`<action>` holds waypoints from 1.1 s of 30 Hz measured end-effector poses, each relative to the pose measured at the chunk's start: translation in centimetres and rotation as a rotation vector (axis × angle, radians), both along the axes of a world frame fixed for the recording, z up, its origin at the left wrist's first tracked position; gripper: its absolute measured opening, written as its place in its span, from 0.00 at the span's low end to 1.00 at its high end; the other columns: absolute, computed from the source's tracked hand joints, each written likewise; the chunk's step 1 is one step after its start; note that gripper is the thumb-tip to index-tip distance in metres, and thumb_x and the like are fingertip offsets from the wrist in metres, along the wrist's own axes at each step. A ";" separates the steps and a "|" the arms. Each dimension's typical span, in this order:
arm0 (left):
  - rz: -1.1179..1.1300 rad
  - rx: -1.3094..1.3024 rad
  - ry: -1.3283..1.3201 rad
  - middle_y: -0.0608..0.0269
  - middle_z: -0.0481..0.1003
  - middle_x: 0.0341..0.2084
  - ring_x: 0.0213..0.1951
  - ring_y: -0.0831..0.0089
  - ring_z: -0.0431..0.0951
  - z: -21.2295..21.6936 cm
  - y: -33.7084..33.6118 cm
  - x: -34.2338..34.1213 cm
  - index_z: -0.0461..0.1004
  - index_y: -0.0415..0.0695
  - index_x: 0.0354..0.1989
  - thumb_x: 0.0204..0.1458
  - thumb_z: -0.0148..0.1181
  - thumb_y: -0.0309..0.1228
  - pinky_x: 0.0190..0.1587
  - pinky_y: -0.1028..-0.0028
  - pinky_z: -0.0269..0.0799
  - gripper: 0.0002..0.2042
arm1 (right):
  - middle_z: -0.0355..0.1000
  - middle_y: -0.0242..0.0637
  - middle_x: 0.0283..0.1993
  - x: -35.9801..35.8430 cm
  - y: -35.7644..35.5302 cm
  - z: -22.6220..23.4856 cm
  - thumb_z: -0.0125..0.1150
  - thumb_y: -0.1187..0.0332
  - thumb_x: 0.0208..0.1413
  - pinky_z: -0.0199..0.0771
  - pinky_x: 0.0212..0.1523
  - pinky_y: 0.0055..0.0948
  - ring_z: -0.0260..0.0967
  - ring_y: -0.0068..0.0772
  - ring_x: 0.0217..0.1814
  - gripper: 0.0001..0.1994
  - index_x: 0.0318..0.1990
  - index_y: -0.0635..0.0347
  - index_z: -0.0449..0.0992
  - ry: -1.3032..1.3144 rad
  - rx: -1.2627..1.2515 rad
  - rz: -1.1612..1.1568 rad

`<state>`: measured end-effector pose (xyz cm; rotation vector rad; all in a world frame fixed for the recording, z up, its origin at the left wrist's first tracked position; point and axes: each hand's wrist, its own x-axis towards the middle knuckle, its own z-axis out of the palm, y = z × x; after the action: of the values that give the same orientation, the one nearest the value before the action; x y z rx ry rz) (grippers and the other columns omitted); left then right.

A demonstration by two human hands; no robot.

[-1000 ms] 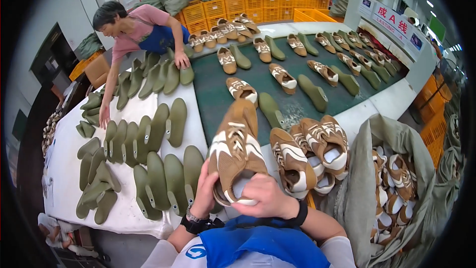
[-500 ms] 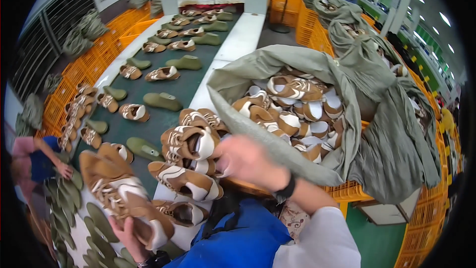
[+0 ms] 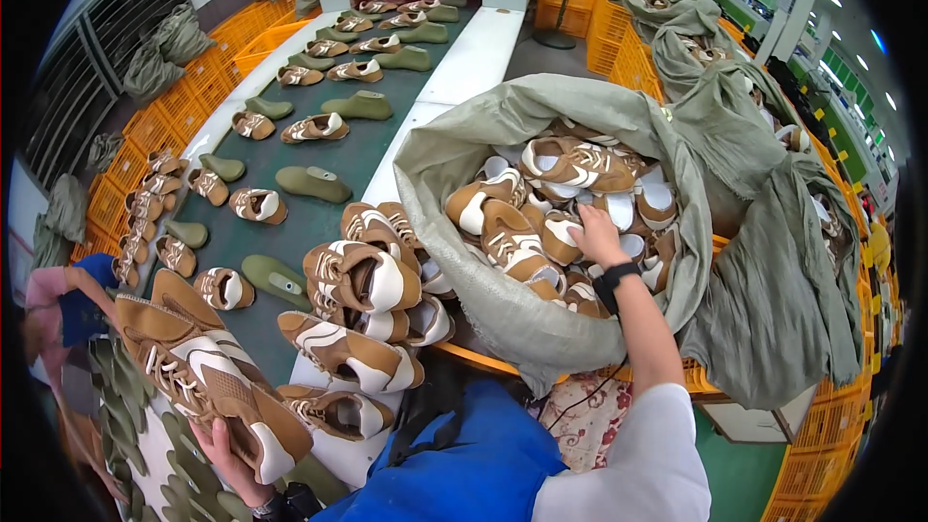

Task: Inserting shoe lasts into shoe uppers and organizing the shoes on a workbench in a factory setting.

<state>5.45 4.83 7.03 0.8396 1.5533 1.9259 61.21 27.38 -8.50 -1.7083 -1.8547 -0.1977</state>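
In my left hand (image 3: 230, 459) are brown-and-white lace-up shoe uppers (image 3: 198, 367), more than one pressed together, held by the heel end at the lower left. My right hand (image 3: 601, 238) reaches into a large grey-green fabric sack (image 3: 440, 159) full of similar uppers. Its fingers stretch out and touch an upper (image 3: 559, 240) there; no firm grip shows. Between the sack and my left hand, more uppers (image 3: 362, 275) are stacked on the white edge of a conveyor.
Pairs of uppers and green shoe lasts (image 3: 314, 184) ride on the dark green conveyor belt (image 3: 232, 232). Loose lasts (image 3: 121, 406) lie at lower left, beside a co-worker's arm (image 3: 92, 290). Orange crates (image 3: 831, 425) and more sacks (image 3: 764, 280) line the right.
My right hand has moved from the stacked uppers beside the conveyor into the sack. The uppers in my left hand have shifted slightly left.
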 end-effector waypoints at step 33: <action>0.030 -0.051 0.328 0.60 0.72 0.43 0.43 0.73 0.71 1.0 -3.9 2.3 0.67 0.40 0.51 0.50 0.52 0.24 0.48 0.76 0.65 0.17 | 0.64 0.30 0.22 -34.2 -14.7 22.0 0.70 0.63 0.36 0.60 0.42 0.32 0.64 0.30 0.24 0.12 0.28 0.55 0.74 0.244 -0.091 1.717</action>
<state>7.71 0.98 8.06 1.1621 1.8017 1.8282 27.05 12.67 13.46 0.2433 -2.4112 0.7337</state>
